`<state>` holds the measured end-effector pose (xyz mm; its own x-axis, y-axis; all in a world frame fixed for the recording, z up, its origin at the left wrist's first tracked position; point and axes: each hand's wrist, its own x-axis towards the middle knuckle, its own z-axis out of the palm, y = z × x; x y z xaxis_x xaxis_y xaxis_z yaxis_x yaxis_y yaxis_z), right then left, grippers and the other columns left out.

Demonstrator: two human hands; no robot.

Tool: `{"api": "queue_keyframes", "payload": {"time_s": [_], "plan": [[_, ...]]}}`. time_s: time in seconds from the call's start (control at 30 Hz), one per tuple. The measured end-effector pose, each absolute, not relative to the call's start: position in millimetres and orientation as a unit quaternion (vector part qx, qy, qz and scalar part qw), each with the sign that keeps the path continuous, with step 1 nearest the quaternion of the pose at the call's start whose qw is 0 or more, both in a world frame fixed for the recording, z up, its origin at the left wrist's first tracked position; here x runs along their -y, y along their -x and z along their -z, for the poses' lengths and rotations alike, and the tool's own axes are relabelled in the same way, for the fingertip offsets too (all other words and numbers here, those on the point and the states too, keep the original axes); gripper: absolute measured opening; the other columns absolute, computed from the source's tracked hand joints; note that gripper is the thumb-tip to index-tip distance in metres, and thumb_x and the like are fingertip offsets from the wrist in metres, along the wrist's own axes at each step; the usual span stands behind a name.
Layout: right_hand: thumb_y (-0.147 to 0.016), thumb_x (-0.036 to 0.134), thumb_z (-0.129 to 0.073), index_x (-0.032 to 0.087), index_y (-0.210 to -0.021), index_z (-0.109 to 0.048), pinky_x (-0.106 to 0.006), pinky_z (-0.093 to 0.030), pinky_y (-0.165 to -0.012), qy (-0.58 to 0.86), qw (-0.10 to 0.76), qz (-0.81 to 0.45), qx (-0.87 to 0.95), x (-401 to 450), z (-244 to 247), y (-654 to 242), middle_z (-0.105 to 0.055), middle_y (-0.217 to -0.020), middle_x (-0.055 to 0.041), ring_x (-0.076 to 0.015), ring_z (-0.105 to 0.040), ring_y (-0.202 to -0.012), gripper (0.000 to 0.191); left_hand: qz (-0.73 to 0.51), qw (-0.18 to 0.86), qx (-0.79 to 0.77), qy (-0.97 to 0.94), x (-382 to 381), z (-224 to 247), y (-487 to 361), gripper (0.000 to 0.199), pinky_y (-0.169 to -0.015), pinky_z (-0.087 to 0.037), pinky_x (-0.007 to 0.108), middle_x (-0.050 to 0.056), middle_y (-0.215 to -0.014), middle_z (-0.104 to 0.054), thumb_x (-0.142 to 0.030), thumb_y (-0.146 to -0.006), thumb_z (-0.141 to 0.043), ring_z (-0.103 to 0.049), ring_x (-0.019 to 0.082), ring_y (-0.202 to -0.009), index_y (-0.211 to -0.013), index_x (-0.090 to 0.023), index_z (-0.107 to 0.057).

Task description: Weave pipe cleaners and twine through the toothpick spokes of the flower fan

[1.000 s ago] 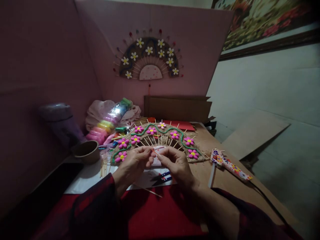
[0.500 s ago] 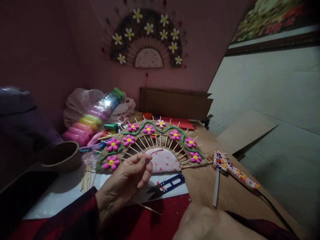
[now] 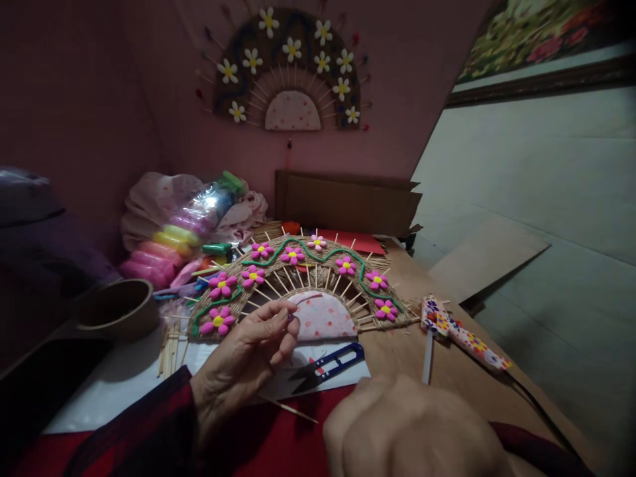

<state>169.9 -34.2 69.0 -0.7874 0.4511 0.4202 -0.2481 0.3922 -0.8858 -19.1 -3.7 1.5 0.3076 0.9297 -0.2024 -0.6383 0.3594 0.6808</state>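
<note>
At the left of the frame a round brown tub (image 3: 144, 321) stands beside the white sheet (image 3: 94, 391), with plastic-wrapped coloured packs (image 3: 171, 245) heaped behind it. A bundle of small sticks (image 3: 171, 351) lies just left of my left hand (image 3: 248, 344).

That hand comes in from the lower left, sleeve at the wrist, palm turned partly towards the right and fingers curled. Its thumb and fingertips are pinched narrow on a small dark purple piece (image 3: 291, 318), too small for me to make out its shape. They overlap the lower edge of the twine fan (image 3: 275, 268), which lies across the centre of the frame with pink flowers, a wavy green cord and a dotted half-circle (image 3: 325, 318).

Above, a second fan (image 3: 278, 59) with white flowers is on the wall, and folded cardboard (image 3: 348, 202) stands below it. Open blue snips (image 3: 330, 364) lie between my hands, and a thin stick (image 3: 291, 409) lies below them.

My right hand (image 3: 397, 430), blurred at the bottom right of centre, is knuckles up and hides part of the surface (image 3: 392, 358); I cannot tell whether it grips anything. Further right rests a flower-patterned glue gun (image 3: 467, 336), its dark cable (image 3: 536, 404) running to the lower right.
</note>
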Motion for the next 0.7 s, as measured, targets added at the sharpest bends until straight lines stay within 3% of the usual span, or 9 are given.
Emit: {"api": "queue_keyframes", "payload": {"time_s": [0.1, 0.23, 0.33, 0.7], "plan": [[-0.080, 0.036, -0.064, 0.024, -0.063, -0.064, -0.023, -0.045, -0.053, 0.154, 0.398, -0.574, 0.699, 29, -48, -162, -0.058, -0.055, 0.0017, -0.0112, -0.054, -0.053, 0.021, -0.516, 0.765, -0.305, -0.237, 4, -2, 17, 0.006, -0.042, -0.044, 0.011, 0.002, -0.068, -0.059, -0.010, -0.078, -0.063, -0.051, 0.004, -0.047, -0.084, -0.012, -0.063], [-0.079, 0.031, -0.065, 0.020, -0.067, -0.062, -0.021, -0.041, -0.048, 0.281, 0.512, -0.560, 0.588, 10, -23, -151, -0.055, -0.058, 0.0028, -0.0090, -0.048, -0.051, 0.016, -0.518, 0.764, -0.315, -0.220, 3, -4, 15, 0.009, -0.052, -0.050, 0.011, 0.003, -0.069, -0.059, -0.005, -0.081, -0.057, -0.056, 0.005, -0.053, -0.084, -0.010, -0.064], [-0.077, 0.031, -0.066, 0.019, -0.067, -0.062, -0.021, -0.042, -0.051, 0.325, 0.524, -0.516, 0.594, -4, -12, -144, -0.055, -0.060, 0.0025, -0.0094, -0.050, -0.055, 0.016, -0.522, 0.763, -0.318, -0.211, 1, -3, 15, 0.014, -0.058, -0.053, 0.012, 0.004, -0.072, -0.061, 0.000, -0.080, -0.054, -0.060, 0.006, -0.058, -0.085, -0.008, -0.064], [-0.081, 0.029, -0.059, 0.018, -0.065, -0.055, -0.023, -0.039, -0.053, 0.336, 0.504, -0.382, 0.698, -6, -2, -142, -0.053, -0.059, 0.0026, -0.0099, -0.048, -0.054, 0.020, -0.518, 0.782, -0.267, -0.221, 0, 7, 17, 0.008, -0.056, -0.050, 0.013, 0.001, -0.069, -0.058, -0.004, -0.076, -0.062, -0.056, 0.005, -0.055, -0.081, -0.010, -0.063]]}}
